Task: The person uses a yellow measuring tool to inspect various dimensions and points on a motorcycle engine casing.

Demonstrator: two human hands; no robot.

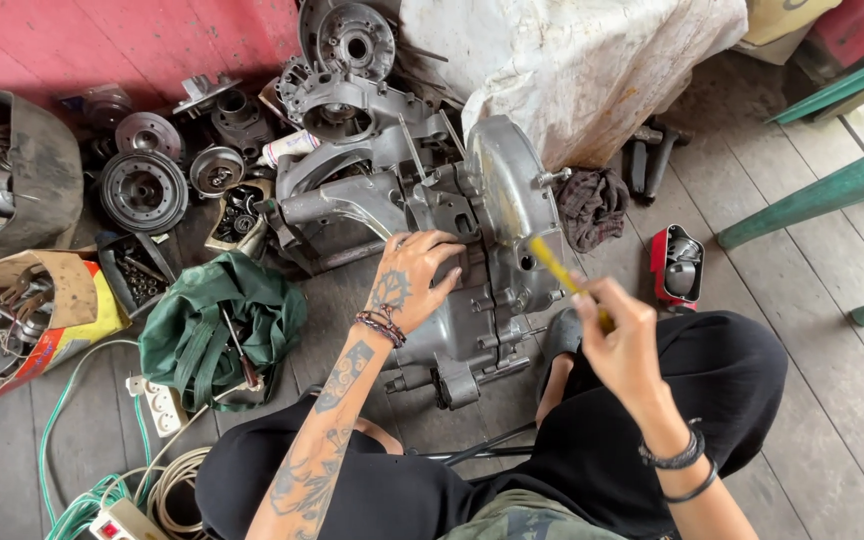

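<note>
left hand (414, 278): fingers spread flat, pressing on engine crankcase (462, 240), gripping nothing
engine crankcase: we judge it heavy, rigid cast metal, likely greasy; sits on plank floor (812, 300) between knees; hold by casing edges
right hand (620, 340): fingers clenched around yellow-handled tool (559, 268), tip at casing

Hands: two, a left hand (414, 272) and a right hand (620, 338)
Engine cases: one large grey engine case (472, 250) under the left hand
Yellow-handled tools: one yellow-handled tool (557, 268) in the right hand
Green cloth bags: one green cloth bag (217, 325)
Power strips: two, a white power strip (155, 400) and a second power strip (124, 520) with a red switch
Round flywheel parts: at least three, among them a flywheel (142, 190)
Dark rags: one dark rag (592, 205)
Red-cased parts: one red-cased part (677, 265)
Wristbands: several on each wrist, exact number unclear
</note>
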